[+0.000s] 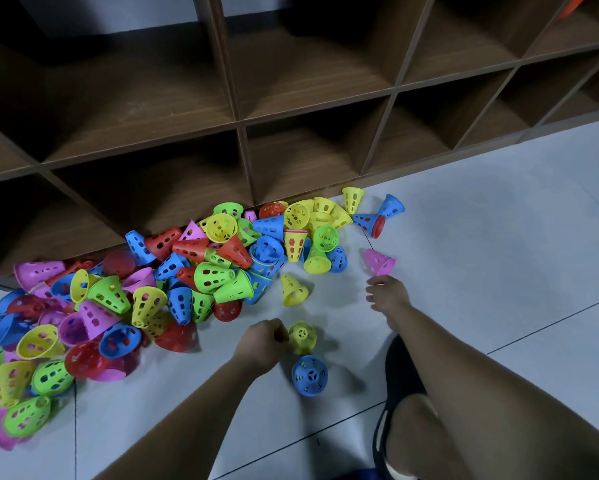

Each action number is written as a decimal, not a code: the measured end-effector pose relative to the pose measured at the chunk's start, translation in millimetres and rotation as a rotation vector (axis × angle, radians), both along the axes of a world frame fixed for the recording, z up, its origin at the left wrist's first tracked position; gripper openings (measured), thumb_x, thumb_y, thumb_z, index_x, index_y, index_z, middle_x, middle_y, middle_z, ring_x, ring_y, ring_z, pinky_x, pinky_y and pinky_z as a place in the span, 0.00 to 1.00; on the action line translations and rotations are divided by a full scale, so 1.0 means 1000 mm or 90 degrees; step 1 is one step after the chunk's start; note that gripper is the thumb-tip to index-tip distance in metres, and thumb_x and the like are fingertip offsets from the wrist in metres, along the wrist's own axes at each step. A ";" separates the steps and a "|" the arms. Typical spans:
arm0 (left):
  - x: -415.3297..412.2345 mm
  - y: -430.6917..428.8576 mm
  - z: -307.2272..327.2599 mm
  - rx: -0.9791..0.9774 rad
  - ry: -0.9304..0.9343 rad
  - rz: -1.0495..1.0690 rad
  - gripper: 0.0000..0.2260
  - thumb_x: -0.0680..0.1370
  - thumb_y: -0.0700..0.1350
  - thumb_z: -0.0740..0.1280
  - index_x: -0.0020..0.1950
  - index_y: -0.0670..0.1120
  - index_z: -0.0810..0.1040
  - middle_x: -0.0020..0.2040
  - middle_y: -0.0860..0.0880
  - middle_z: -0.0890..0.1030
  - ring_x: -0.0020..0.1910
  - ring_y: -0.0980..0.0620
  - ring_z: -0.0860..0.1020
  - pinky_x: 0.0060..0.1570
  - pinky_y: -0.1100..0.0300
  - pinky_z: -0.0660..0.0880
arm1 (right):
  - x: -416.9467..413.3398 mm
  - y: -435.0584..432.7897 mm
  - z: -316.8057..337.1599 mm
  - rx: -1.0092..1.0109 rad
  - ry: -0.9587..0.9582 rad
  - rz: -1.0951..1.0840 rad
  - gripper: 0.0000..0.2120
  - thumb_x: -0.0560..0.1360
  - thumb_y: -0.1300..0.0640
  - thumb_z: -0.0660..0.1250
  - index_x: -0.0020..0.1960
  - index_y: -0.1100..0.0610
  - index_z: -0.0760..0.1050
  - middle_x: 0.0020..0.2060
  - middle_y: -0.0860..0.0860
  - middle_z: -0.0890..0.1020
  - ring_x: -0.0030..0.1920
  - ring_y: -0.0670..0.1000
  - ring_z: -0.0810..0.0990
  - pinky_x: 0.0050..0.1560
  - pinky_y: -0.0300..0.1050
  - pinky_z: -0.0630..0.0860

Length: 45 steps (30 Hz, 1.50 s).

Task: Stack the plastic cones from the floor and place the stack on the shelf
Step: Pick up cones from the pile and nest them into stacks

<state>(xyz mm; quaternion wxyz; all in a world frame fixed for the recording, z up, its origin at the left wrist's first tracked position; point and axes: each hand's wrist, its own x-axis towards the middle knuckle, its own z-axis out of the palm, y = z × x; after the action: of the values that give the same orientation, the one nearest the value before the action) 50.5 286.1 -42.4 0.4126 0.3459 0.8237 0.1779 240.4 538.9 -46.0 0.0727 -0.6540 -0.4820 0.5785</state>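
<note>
Head camera looks down on my two bare arms reaching over the pale tiled floor [481,237]. My left hand [261,344] is curled into a loose fist, with its thumb side against the rim of a yellow cone [302,336] that stands narrow end up. I cannot tell whether I actually pinch that rim or only touch it. Just below it, a blue cone [309,375] stands the same way, apart from both hands.

My right hand [388,294] is relaxed and spread, palm down, holding nothing. Its fingertips are close to a pink cone [379,261] lying on its side, though I cannot see contact. Another yellow cone [294,290] lies tipped over between my hands and the heap.

The heap of cones [152,271] in red, blue, green, yellow and pink sprawls along the foot of the brown wooden shelf [237,119], some spilling into its lowest compartment. No cones sit in the upper cubbies I can see. My black shoe [400,379] is planted on the tiles under my right forearm.
</note>
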 end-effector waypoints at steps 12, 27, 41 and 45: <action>-0.004 0.024 -0.006 0.110 -0.063 0.143 0.15 0.80 0.42 0.68 0.64 0.56 0.74 0.51 0.55 0.83 0.46 0.49 0.83 0.44 0.52 0.79 | -0.012 0.022 0.001 0.090 -0.119 0.090 0.22 0.77 0.60 0.61 0.67 0.43 0.75 0.58 0.52 0.74 0.52 0.59 0.80 0.48 0.49 0.76; -0.020 0.033 -0.001 0.088 -0.080 0.287 0.15 0.81 0.47 0.70 0.68 0.50 0.81 0.58 0.52 0.84 0.51 0.52 0.82 0.48 0.58 0.77 | -0.011 0.012 -0.010 0.066 -0.096 0.002 0.19 0.80 0.63 0.63 0.66 0.47 0.80 0.57 0.54 0.83 0.51 0.58 0.82 0.40 0.43 0.75; -0.001 -0.005 0.027 0.243 -0.159 0.482 0.06 0.81 0.38 0.70 0.53 0.49 0.83 0.46 0.49 0.87 0.46 0.49 0.84 0.46 0.59 0.78 | -0.023 -0.054 0.018 -0.133 0.148 -0.211 0.10 0.80 0.70 0.66 0.56 0.58 0.75 0.41 0.59 0.83 0.34 0.51 0.80 0.32 0.42 0.73; 0.008 -0.002 0.042 0.262 -0.199 0.459 0.09 0.83 0.36 0.67 0.59 0.48 0.81 0.50 0.48 0.86 0.49 0.49 0.84 0.47 0.61 0.76 | -0.029 -0.066 0.038 -0.217 0.265 -0.162 0.08 0.82 0.69 0.63 0.57 0.60 0.78 0.38 0.55 0.82 0.36 0.49 0.78 0.37 0.42 0.75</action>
<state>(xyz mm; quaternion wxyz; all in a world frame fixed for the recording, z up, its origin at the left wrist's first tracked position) 58.2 284.1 -0.1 0.3660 0.0804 0.7669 0.5210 211.7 472.4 -7.7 0.1312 -0.5790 -0.2667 0.7592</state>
